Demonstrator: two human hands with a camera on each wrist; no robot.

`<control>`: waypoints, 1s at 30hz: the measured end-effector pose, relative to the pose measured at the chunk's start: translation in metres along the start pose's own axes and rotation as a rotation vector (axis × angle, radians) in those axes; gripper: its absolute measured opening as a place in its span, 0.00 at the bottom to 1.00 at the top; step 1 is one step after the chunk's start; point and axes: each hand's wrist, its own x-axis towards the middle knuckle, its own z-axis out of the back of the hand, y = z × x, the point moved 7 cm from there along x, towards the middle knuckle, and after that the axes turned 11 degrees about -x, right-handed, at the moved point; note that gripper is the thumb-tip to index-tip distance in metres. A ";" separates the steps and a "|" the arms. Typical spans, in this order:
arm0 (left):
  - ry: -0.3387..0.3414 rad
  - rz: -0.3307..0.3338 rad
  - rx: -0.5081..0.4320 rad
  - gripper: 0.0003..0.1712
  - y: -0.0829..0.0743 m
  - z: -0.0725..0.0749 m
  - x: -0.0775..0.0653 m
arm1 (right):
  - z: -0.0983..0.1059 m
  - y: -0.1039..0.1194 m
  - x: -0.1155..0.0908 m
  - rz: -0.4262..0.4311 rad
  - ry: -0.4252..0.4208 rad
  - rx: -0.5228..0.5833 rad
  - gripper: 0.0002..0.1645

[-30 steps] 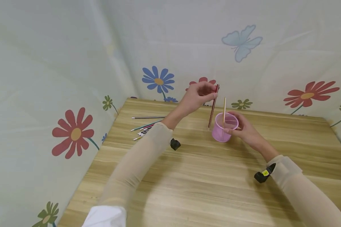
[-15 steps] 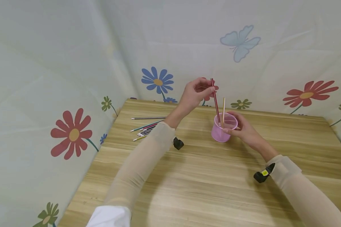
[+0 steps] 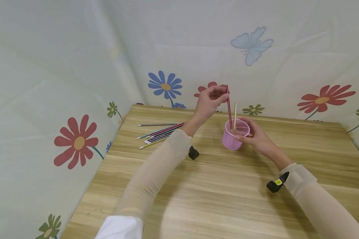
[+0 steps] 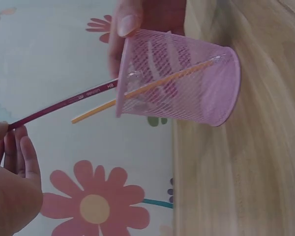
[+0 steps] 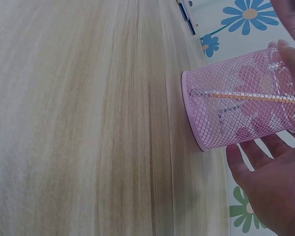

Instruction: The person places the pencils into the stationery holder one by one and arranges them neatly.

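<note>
My left hand [image 3: 207, 102] pinches a dark red pencil [image 3: 229, 109] near its top between thumb and fingers. The pencil slants down, and its eraser end is just inside the mouth of a pink mesh pencil cup [image 3: 228, 141]. "HB" shows on its barrel in the left wrist view. Leaning inside the cup is a yellow pencil [image 4: 96, 111], its upper part above the rim. My right hand [image 3: 258, 137] holds the cup at the rim and far side, thumb on the near edge. The cup stands upright on the wooden table [image 5: 113, 147].
Several pencils [image 3: 160, 133], black, teal, red and yellow, lie in a loose pile left of the cup, partly behind my left forearm. A flower-printed cloth [image 3: 185, 49] hangs along the table's back and left edges. Each wrist carries a small black camera [image 3: 193, 153].
My left hand has brought the red pencil from left of the cup, up and over the rim, so its lower end is now in the mouth. The right hand and cup stay put.
</note>
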 end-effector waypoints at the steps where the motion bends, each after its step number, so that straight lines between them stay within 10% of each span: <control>1: -0.003 -0.003 0.007 0.14 0.003 -0.001 -0.001 | 0.000 0.000 0.000 0.001 0.001 0.000 0.48; 30: -0.054 0.064 0.103 0.13 0.059 -0.025 -0.016 | 0.001 -0.005 0.001 0.018 -0.013 -0.015 0.49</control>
